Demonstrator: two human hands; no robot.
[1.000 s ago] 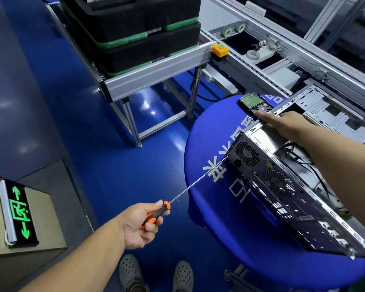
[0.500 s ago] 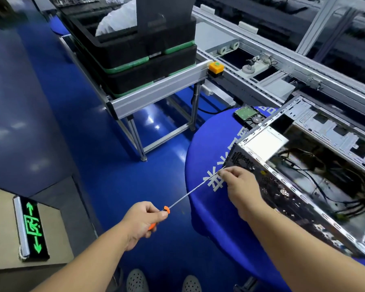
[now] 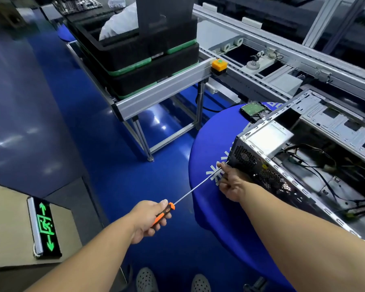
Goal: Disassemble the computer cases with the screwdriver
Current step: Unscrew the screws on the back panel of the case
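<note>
We have the computer case [image 3: 303,169] lying on its side on the blue tabletop [image 3: 211,131] in the right half of the frame, its open top facing up and its perforated rear panel turned toward us. Its long axis runs from the near corner at centre right down toward the lower right edge of the frame. The screwdriver [image 3: 188,196] lies on a diagonal that meets that corner: handle at lower centre, thin shaft rising to the upper right, tip at the lower left corner of the rear panel.

Our left hand [image 3: 150,221] is wrapped around the orange and black handle, well back from the case. Our right hand [image 3: 230,182] is the nearer one, right against the corner, with its fingers pinched around the far end of the shaft to steady the tip. We judge that the coming turn depends on keeping the shaft in line with the screw there.

We cannot see the screw itself; the right hand's fingers and the tip cover that spot, so whether the tip is seated is unclear. The case is cut off by the right edge of the frame, and its interior cables are blurred. A hard drive [image 3: 253,109] lies on the tabletop beyond the case, at upper right of centre.
</note>
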